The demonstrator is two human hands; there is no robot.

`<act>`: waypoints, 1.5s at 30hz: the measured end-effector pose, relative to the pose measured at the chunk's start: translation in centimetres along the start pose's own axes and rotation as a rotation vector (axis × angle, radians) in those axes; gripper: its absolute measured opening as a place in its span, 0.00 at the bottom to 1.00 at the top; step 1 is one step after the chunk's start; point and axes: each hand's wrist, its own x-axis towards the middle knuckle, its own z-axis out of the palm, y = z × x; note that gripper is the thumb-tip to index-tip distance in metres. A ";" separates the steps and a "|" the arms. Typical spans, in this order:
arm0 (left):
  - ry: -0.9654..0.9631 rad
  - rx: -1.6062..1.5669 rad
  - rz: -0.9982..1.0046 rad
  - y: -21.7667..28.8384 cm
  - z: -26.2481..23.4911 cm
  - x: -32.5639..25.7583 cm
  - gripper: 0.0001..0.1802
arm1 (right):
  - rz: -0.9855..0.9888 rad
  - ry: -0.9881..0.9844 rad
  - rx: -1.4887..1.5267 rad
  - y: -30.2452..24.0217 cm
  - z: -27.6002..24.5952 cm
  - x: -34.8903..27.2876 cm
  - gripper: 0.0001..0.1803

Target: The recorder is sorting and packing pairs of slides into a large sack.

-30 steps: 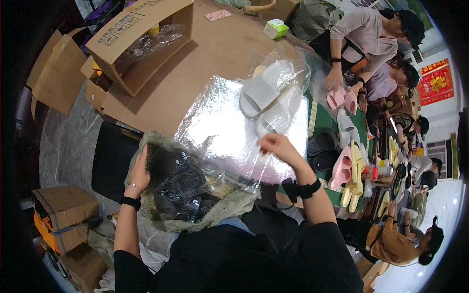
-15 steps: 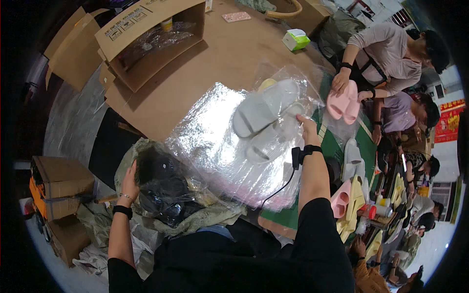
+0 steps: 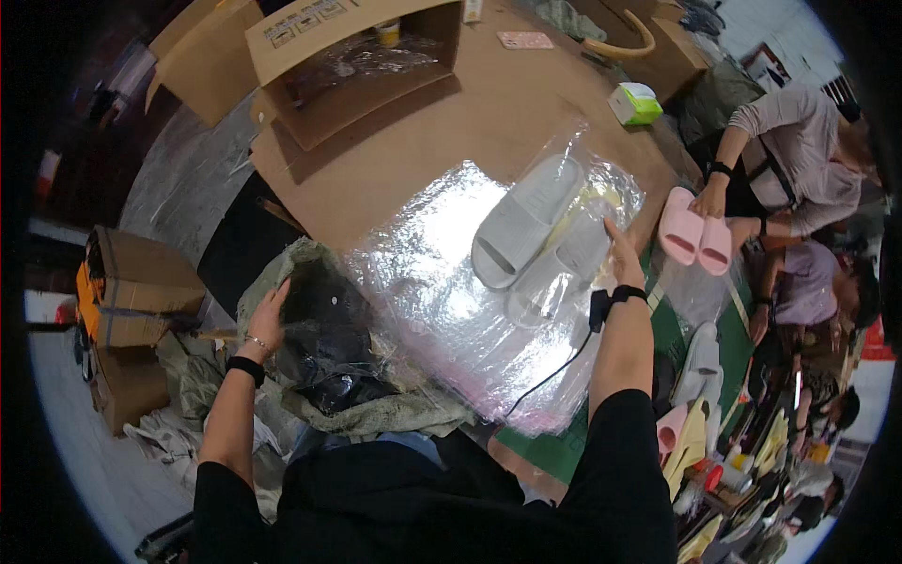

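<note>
A pair of pale grey slippers (image 3: 526,221) in a clear plastic bag lies on a shiny stack of clear plastic sheets or bags (image 3: 423,254). My right hand (image 3: 627,256) is closed on the bagged pair at its right edge, fingertips against the right slipper; the thumb is hidden. Something pale yellow shows through the plastic behind the pair. On the left, my left hand (image 3: 269,318) rests with straight fingers just inside the rim of a greenish woven sack (image 3: 310,252). Its fingers lie beside dark, plastic-wrapped contents (image 3: 329,338) in the sack.
An open cardboard box (image 3: 348,103) with crumpled clear plastic stands at the back left, and a tissue pack (image 3: 636,103) further right. A co-worker's hand (image 3: 711,199) holds pink slippers (image 3: 695,233). More slippers (image 3: 691,442) and people line the right side; stacked cartons (image 3: 146,282) stand left.
The view has shifted, moving the scene rightward. In my right hand the bagged grey slippers have turned, both soles now more clearly side by side. My left hand stays at the sack.
</note>
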 end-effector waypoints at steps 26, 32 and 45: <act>-0.545 -0.307 0.168 -6.5 12.7 -14.8 0.37 | -0.433 -0.043 0.116 -11.3 1.8 -13.1 0.13; -0.768 -0.206 0.216 -6.7 9.3 -16.0 0.49 | -0.300 -0.113 0.210 -14.3 4.6 -27.2 0.20; -0.451 -0.496 0.585 -15.9 3.6 -24.6 0.21 | -0.520 -0.291 -0.051 6.6 31.5 -43.5 0.42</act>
